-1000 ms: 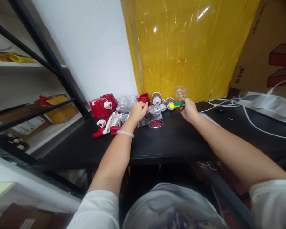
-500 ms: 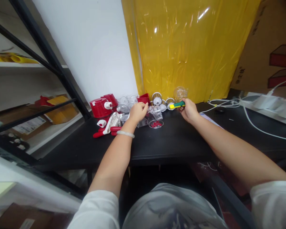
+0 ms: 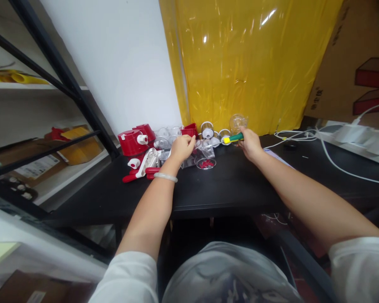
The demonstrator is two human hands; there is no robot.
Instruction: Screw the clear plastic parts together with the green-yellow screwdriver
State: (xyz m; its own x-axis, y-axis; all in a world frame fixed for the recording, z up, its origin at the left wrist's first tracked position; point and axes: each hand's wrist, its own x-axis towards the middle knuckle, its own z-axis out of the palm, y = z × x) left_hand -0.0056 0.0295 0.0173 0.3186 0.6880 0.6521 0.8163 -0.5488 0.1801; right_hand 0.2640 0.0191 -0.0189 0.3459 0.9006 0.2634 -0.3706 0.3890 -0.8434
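My right hand [image 3: 250, 143] is closed around the green and yellow handle of a screwdriver [image 3: 233, 138]. Its thin shaft points left, towards my left hand [image 3: 181, 149]. The fingers of that left hand are pinched together by the shaft's far end; what they hold, if anything, is too small to make out. Just below the shaft stands a clear plastic cup [image 3: 206, 163] with small red pieces in it. Clear plastic parts [image 3: 189, 162] lie beside and under my left hand. Silver-rimmed cylinders [image 3: 207, 130] sit behind the screwdriver.
Red housings [image 3: 134, 142] and red-and-white handles [image 3: 147, 164] lie on the left of the black table [image 3: 221, 189]. Behind the right hand is a clear round container [image 3: 238, 121]. White cables [image 3: 303, 136] and a power strip [image 3: 360, 143] occupy the right side.
My right hand has moved very slightly left with the screwdriver, whose shaft now shows more clearly reaching my left fingers. The left hand has stayed nearly in place.
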